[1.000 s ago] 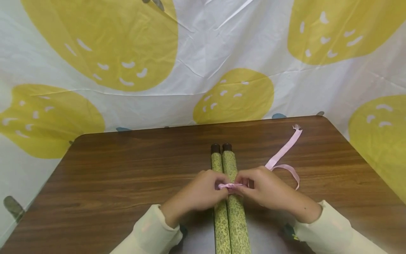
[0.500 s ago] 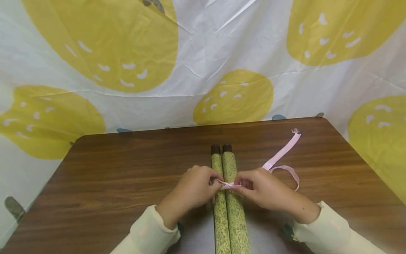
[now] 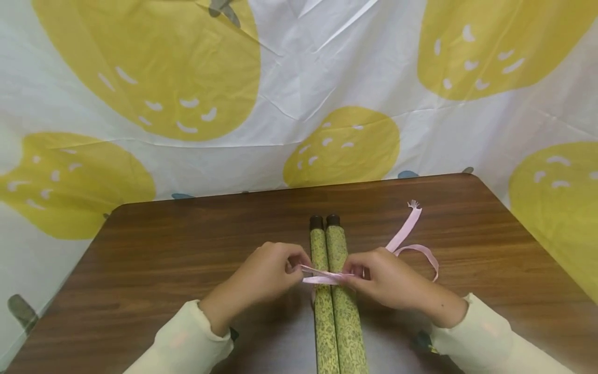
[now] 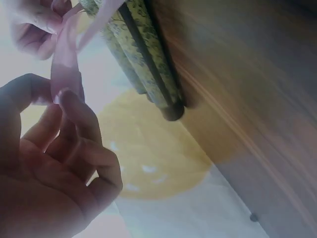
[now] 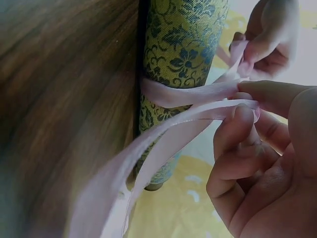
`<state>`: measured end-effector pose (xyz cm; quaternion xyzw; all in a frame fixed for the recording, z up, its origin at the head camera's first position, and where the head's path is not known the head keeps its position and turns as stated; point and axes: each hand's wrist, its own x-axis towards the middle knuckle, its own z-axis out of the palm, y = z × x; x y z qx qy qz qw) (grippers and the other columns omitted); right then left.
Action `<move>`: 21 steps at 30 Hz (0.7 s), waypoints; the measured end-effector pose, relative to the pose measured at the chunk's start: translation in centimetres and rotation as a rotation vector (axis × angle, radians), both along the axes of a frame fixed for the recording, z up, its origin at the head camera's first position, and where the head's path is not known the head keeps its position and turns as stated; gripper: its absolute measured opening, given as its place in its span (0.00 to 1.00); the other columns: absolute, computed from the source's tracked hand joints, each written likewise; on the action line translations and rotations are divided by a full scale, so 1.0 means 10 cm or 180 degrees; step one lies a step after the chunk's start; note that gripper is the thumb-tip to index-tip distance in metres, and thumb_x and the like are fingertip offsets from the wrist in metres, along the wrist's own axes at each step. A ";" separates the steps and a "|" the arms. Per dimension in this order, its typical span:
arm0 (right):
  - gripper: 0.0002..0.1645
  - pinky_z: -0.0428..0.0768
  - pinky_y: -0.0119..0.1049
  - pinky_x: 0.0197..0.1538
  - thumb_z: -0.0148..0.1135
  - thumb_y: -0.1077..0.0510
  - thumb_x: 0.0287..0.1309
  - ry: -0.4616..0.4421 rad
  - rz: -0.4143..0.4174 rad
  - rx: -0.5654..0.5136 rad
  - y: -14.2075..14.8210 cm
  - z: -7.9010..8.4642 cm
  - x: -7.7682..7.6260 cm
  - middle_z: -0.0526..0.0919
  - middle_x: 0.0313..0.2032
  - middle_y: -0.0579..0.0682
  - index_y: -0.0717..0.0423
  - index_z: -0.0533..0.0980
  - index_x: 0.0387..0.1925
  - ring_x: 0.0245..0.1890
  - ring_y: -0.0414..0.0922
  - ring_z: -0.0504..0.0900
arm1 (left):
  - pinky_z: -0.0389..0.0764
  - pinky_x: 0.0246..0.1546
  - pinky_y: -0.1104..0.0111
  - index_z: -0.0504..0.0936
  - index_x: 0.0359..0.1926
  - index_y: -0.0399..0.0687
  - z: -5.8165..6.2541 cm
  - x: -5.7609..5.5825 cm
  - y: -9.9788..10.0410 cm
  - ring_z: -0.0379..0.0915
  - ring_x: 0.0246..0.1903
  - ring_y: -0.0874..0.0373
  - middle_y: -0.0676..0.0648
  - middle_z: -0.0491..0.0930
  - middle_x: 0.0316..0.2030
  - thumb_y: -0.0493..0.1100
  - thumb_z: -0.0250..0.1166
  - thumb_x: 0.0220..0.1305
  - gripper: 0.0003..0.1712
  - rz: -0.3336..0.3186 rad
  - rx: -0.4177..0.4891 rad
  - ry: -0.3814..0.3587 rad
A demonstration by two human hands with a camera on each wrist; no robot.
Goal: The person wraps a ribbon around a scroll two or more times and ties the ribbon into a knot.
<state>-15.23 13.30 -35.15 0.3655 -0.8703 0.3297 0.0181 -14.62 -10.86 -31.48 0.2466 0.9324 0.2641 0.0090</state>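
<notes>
The left hand (image 3: pixel 271 272) pinches the pink ribbon (image 3: pixel 321 280) (likely light, limp, slippery; best held near its crossing), stretched crosswise over the double roll (image 3: pixel 348 327), which looks stiff and lies on the table (image 3: pixel 201 239), long axis toward the far edge. The right hand (image 3: pixel 392 280) pinches the ribbon too, a frayed end (image 3: pixel 415 210) trailing beyond.

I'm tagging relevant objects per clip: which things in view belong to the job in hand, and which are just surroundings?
In the job:
pink fabric ribbon, pinched by left fingers and right fingers
two yellow-green floral-patterned cylinders with dark ends

Surroundings:
brown wood-grain table
white fabric backdrop with yellow print
</notes>
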 end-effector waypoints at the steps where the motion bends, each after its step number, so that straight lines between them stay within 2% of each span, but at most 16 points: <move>1: 0.07 0.67 0.26 0.16 0.63 0.52 0.57 0.0008 0.0002 0.0012 0.00 0.00 0.00 0.73 0.15 0.37 0.44 0.80 0.25 0.14 0.35 0.68 | 0.71 0.17 0.72 0.84 0.30 0.56 0.00 0.01 -0.04 0.67 0.16 0.66 0.59 0.77 0.19 0.37 0.62 0.48 0.10 -0.0002 -0.0014 0.0012; 8: 0.10 0.65 0.25 0.16 0.63 0.50 0.57 0.0121 -0.0045 0.0123 0.08 0.02 -0.01 0.70 0.13 0.36 0.41 0.77 0.22 0.14 0.32 0.65 | 0.72 0.19 0.71 0.83 0.31 0.52 0.00 0.03 -0.27 0.67 0.18 0.66 0.56 0.77 0.20 0.34 0.61 0.49 0.10 -0.0030 -0.0026 0.0102; 13: 0.08 0.62 0.24 0.16 0.63 0.53 0.56 0.0015 -0.0068 0.0223 0.16 0.03 -0.02 0.69 0.13 0.36 0.43 0.78 0.23 0.13 0.31 0.64 | 0.72 0.20 0.71 0.83 0.30 0.51 0.01 0.05 -0.42 0.68 0.18 0.67 0.56 0.77 0.20 0.33 0.60 0.48 0.10 -0.0026 -0.0053 0.0189; 17: 0.06 0.61 0.24 0.15 0.63 0.57 0.55 0.0034 -0.0084 0.0305 0.26 0.05 -0.03 0.69 0.13 0.36 0.46 0.80 0.24 0.12 0.30 0.63 | 0.74 0.21 0.70 0.83 0.29 0.52 0.04 0.09 -0.54 0.68 0.19 0.66 0.56 0.77 0.20 0.34 0.61 0.49 0.09 0.0017 -0.0113 0.0171; 21: 0.07 0.61 0.25 0.16 0.64 0.56 0.54 0.0194 -0.0197 0.0486 0.37 0.09 -0.03 0.68 0.12 0.35 0.43 0.79 0.23 0.13 0.30 0.62 | 0.74 0.22 0.69 0.82 0.29 0.53 0.06 0.12 -0.67 0.69 0.20 0.66 0.57 0.76 0.21 0.35 0.62 0.49 0.08 0.0089 -0.0187 0.0091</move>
